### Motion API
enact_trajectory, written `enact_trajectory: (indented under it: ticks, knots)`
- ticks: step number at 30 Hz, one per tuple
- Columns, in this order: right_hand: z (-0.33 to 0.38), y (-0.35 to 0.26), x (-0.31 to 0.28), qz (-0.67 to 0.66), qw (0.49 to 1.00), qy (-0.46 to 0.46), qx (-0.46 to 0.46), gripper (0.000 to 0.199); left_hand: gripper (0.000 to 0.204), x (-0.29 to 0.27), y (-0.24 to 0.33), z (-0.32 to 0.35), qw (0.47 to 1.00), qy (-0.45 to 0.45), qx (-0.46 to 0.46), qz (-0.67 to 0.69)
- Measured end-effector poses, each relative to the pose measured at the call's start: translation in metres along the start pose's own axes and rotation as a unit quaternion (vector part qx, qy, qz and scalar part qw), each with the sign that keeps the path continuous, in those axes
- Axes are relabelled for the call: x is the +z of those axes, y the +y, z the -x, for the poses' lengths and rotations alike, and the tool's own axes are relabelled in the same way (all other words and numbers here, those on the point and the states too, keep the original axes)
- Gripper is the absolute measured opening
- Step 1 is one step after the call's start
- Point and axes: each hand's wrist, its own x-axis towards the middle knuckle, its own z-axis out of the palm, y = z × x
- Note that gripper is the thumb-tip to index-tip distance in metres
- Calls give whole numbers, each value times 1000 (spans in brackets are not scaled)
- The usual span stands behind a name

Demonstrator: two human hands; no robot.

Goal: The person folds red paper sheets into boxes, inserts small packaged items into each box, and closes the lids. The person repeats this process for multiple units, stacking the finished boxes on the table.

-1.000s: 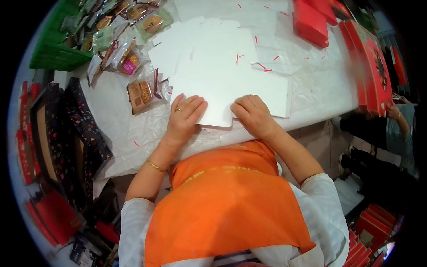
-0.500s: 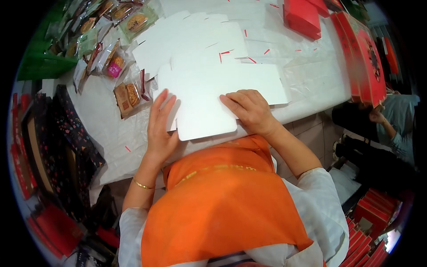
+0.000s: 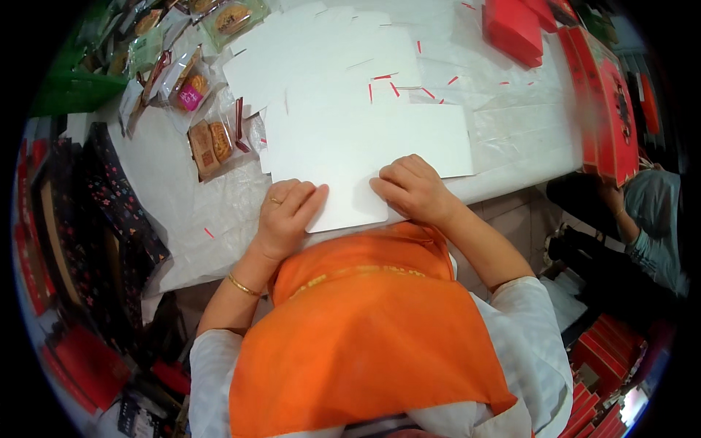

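A flat white cardboard box blank [image 3: 339, 150] lies in front of me at the table's near edge, its rounded tab pointing toward my orange apron. My left hand [image 3: 290, 215] is closed at the left edge of this tab, thumb and fingers pinched together. At the tab's right edge, my right hand [image 3: 415, 190] is curled with its fingertips on the card. My palms hide parts of the blank's side edges. Beyond it, more white blanks [image 3: 314, 55] lie overlapped, with thin red strips [image 3: 395, 89] scattered near them.
Wrapped pastries [image 3: 212, 146] lie to the left, beside a green crate [image 3: 69, 98]. Red boxes [image 3: 511, 33] sit at the far right, and printed red boxes [image 3: 602, 109] stand on the right edge. Another person's hand [image 3: 613, 197] shows below those.
My left hand has gone from spread fingers beside the blank to a closed pinch on its near tab. My right hand stays nearly in place.
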Motion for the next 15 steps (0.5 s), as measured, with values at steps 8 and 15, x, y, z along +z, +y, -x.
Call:
enact_trajectory:
  ticks: [8,15]
  knots:
    - [-5,-2,1,17,999,33,-1,24,37,-2,-2,-22,998,-28,34,38]
    - [-11,-2,1,26,999,20,19,24,34,14,-6,-34,997,-7,48,68]
